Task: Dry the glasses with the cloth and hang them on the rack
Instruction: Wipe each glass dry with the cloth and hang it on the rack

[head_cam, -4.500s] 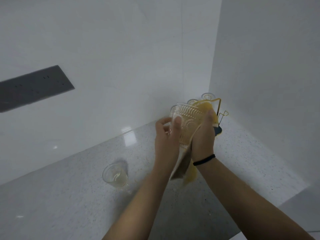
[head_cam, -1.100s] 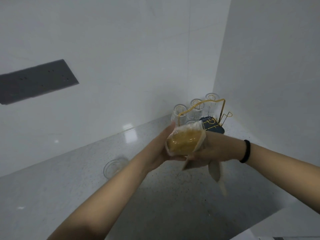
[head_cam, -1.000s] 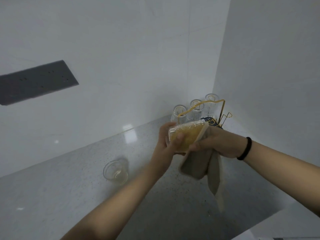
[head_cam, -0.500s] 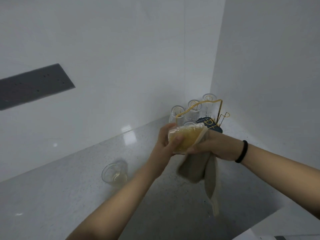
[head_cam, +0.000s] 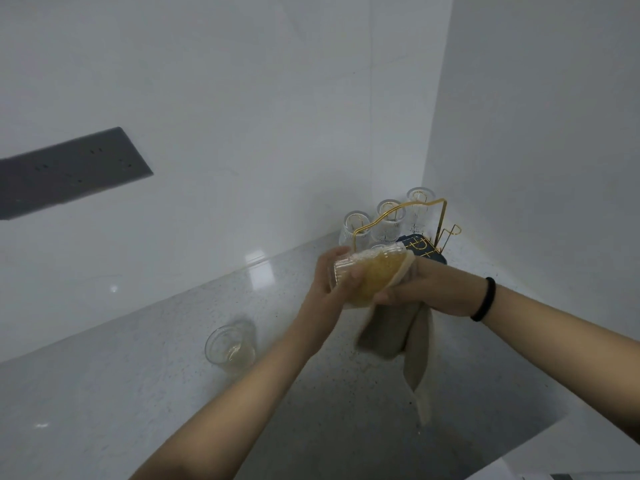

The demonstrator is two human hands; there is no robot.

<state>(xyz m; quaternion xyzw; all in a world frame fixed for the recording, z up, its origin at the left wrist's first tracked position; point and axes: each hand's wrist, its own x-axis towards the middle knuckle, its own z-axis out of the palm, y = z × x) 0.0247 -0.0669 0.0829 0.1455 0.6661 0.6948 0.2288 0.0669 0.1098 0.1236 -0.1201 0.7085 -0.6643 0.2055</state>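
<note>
A person's left hand [head_cam: 332, 289] grips a ribbed glass [head_cam: 363, 271] tipped on its side just in front of the gold wire rack [head_cam: 408, 216], at two o'clock on the counter [head_cam: 138, 393]. The right hand [head_cam: 426, 289] pinches the yellow cloth [head_cam: 377, 282] stuffed inside, its tail hanging down. A second ago the glass's mouth faced the camera; it has since rolled sideways, suggesting the inside is nearly dry. At least three glasses already hang inverted on the rack, possibly a fourth. Another glass [head_cam: 230, 348] waits at eight o'clock.
</note>
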